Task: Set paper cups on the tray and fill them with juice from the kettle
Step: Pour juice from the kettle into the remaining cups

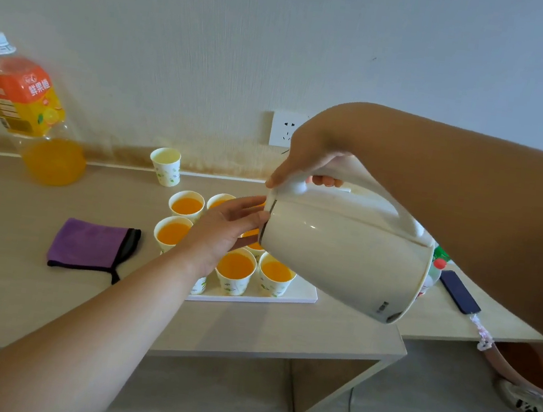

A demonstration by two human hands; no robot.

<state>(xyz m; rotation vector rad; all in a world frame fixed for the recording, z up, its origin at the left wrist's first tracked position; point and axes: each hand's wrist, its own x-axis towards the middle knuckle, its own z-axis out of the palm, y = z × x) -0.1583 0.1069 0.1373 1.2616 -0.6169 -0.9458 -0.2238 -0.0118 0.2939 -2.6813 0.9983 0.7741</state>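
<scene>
Several juice-filled paper cups [235, 272] sit on the tray [299, 296]; my right hand [308, 155] grips the tilted kettle [343, 256] by its handle (thumb on top), left hand [225, 231] straight-fingered against its rim.

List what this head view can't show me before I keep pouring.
- Spout of the kettle and any stream: head view, hidden behind the left hand and the kettle's rim.
- Some cups at the middle of the tray: covered by that hand and the kettle; count and fill unknown.
- The red-capped item: mostly behind the kettle.
- Juice left in the kettle: opaque wall.
</scene>
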